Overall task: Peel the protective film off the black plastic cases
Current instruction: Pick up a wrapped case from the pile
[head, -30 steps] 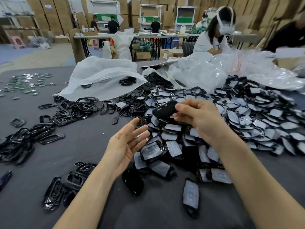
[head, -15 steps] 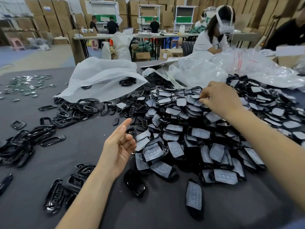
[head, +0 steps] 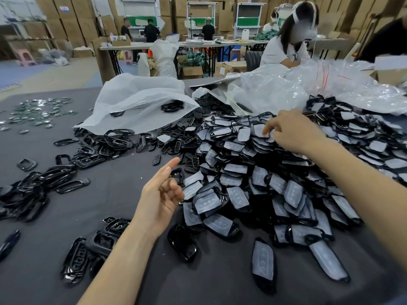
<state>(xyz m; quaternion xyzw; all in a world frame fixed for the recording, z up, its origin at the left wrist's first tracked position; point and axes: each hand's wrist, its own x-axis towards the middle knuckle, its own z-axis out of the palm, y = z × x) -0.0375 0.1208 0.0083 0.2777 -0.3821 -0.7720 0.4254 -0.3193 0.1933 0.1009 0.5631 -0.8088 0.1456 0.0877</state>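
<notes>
A large heap of black plastic cases with pale protective film spreads over the grey table at centre and right. My right hand reaches into the far top of the heap, its fingertips touching a film-covered case there; whether it grips one I cannot tell. My left hand hovers palm-up at the heap's near left edge, fingers loosely curled, holding nothing. One glossy case without film lies just below my left wrist.
Black frames and shells lie scattered at left, with more near the front left. A white bag and clear plastic bags lie behind the heap. Small shiny parts sit far left. A person works across the table.
One second ago my right hand held a black case near my left palm. It let go of it and reached away to the heap's far top. My left hand curled its fingers slightly.
</notes>
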